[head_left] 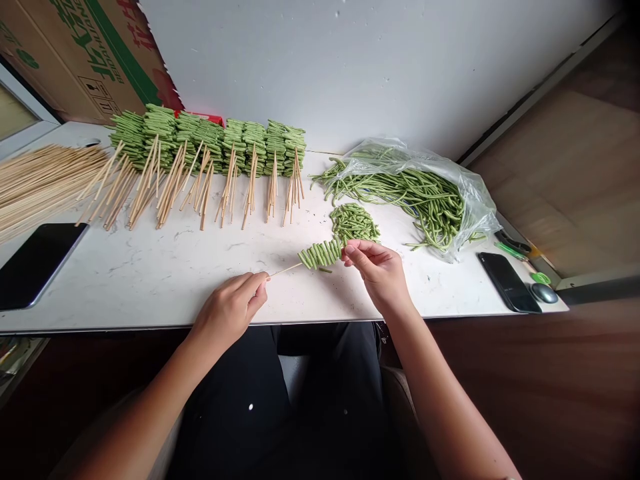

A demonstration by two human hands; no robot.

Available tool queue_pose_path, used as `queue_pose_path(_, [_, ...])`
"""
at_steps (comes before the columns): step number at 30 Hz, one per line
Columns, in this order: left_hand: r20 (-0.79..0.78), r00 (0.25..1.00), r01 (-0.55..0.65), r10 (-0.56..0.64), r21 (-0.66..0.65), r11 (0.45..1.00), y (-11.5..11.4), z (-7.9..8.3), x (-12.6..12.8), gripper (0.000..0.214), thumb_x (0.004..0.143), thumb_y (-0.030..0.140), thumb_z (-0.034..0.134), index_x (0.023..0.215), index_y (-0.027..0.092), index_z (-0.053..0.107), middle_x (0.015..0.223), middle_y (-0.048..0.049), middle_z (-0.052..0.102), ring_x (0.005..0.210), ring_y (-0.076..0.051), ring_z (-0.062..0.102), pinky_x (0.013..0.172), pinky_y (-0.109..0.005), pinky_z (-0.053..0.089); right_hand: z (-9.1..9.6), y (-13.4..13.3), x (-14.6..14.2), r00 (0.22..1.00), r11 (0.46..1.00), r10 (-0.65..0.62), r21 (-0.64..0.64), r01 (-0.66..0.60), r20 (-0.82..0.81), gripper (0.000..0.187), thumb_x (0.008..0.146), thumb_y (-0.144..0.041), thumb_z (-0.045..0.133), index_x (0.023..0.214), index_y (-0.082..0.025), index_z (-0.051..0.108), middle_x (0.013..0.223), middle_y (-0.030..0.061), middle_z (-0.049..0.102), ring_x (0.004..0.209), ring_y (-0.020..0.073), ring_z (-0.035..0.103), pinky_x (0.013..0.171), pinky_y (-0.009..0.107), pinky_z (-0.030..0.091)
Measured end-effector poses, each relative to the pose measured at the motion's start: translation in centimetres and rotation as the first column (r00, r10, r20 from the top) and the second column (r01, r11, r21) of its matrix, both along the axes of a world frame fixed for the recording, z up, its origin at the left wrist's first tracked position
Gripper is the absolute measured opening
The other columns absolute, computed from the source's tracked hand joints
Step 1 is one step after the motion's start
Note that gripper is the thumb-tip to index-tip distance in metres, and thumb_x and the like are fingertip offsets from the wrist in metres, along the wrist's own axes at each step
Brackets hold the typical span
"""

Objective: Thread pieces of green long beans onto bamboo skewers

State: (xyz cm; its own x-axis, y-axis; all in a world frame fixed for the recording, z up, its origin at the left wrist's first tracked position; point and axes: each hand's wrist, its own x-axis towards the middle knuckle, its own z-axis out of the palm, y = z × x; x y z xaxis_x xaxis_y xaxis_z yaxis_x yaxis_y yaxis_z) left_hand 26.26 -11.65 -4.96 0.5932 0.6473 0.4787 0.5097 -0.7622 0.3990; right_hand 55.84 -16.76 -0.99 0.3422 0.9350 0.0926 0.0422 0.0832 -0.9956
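Observation:
My left hand (234, 303) is closed around the bare end of a thin wooden skewer (286, 270). Cut green bean pieces (320, 254) sit side by side across the far part of that skewer, just above the table. At its tip, my right hand (377, 272) pinches a green bean piece (344, 248) between thumb and fingers; the fingers partly cover it. Just beyond the right hand lies a small heap of cut green beans (355, 221). One loose piece (325, 270) rests on the table below the skewer.
Stacks of filled bean skewers (235, 143) line the wall, sticks toward me. Bare skewers (45, 180) lie at far left above a tablet (40, 263). A plastic bag (470, 207) of long green beans (425, 193), a phone (507, 283) and a cardboard box (85, 60) are around.

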Motion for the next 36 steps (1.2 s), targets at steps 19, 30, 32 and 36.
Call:
queue_pose_path(19, [-0.004,1.000,0.013,-0.013,0.005,1.000,0.1,-0.4,-0.1,0.018,0.106,0.016,0.048,0.114,0.020,0.064,0.088,-0.0034,0.070,0.076,-0.017,0.066,0.073,-0.029,0.049,0.0,0.0,-0.4,0.977,0.998,0.059,-0.018,-0.064,-0.204,0.019,0.085,-0.041,0.085,0.091,-0.024,0.080,0.080,-0.0001,0.069,0.077,0.0144,0.063,0.083,0.032,0.053])
queue_pose_path(30, [-0.037,0.999,-0.004,0.006,0.059,0.998,0.0,-0.4,0.0,0.018,0.107,0.016,0.048,0.113,0.019,0.064,0.083,-0.0025,0.065,0.074,-0.017,0.062,0.072,-0.030,0.047,-0.8,0.0,-1.6,0.970,0.997,-0.066,-0.043,0.058,-0.232,0.023,0.083,-0.044,0.085,0.090,-0.023,0.078,0.097,-0.0001,0.069,0.073,0.0115,0.059,0.078,0.030,0.052])
queue_pose_path(32, [-0.043,0.999,-0.003,0.006,0.060,0.998,0.0,-0.4,0.0,0.018,0.107,0.016,0.048,0.113,0.019,0.064,0.082,-0.0021,0.065,0.074,-0.017,0.061,0.071,-0.030,0.047,-0.7,0.0,-1.8,0.968,0.997,-0.073,-0.044,0.064,-0.240,0.023,0.082,-0.043,0.085,0.089,-0.022,0.078,0.095,-0.0001,0.069,0.073,0.0116,0.058,0.076,0.030,0.052])
queue_pose_path(36, [-0.045,0.999,-0.002,0.004,0.058,0.998,0.0,-0.4,-0.1,0.019,0.107,0.016,0.047,0.112,0.019,0.065,0.082,-0.0022,0.064,0.073,-0.017,0.060,0.071,-0.031,0.047,-0.6,0.0,-1.9,0.972,0.996,-0.076,-0.054,0.066,-0.221,0.027,0.081,-0.046,0.086,0.091,-0.022,0.077,0.095,0.0000,0.069,0.071,0.0118,0.058,0.076,0.031,0.052])
